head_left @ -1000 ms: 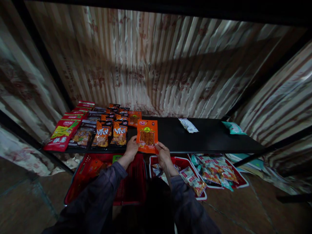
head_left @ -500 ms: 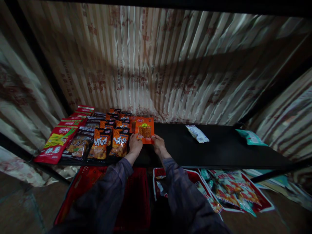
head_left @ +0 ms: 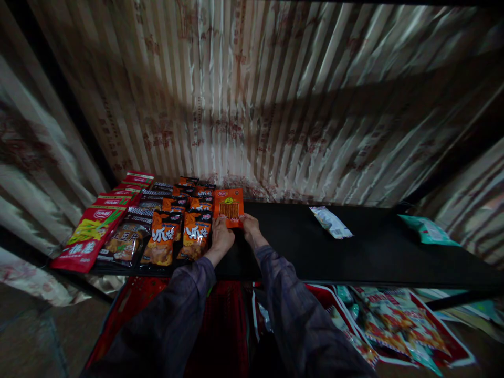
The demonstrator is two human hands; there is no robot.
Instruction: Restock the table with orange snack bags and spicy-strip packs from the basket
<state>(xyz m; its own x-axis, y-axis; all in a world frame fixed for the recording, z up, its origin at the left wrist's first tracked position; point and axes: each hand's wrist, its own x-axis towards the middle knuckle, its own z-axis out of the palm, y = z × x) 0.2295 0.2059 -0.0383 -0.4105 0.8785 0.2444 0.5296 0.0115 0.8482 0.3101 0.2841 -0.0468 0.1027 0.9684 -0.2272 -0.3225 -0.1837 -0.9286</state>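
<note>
An orange snack packet (head_left: 229, 205) with a clear window lies at the back of the black shelf (head_left: 291, 247), right beside the rows of orange-and-black bags (head_left: 196, 236). My left hand (head_left: 222, 236) pinches its lower left corner, close to those bags. At its lower right corner, my right hand (head_left: 252, 229) has its fingers closed on the edge. Further left on the shelf are dark bags with a checked top (head_left: 125, 239) and red bags with yellow and green print (head_left: 88, 233).
A white packet (head_left: 331, 222) and a teal packet (head_left: 429, 230) lie on the shelf's right part. Below stand a red basket (head_left: 232, 315) and a white-rimmed basket (head_left: 466, 362) of snack bags. Striped cloth (head_left: 252, 105) hangs behind the shelf.
The orange packet has moved slightly left and back, up against the orange-and-black bags, with both hands still on it. The view has shifted a little.
</note>
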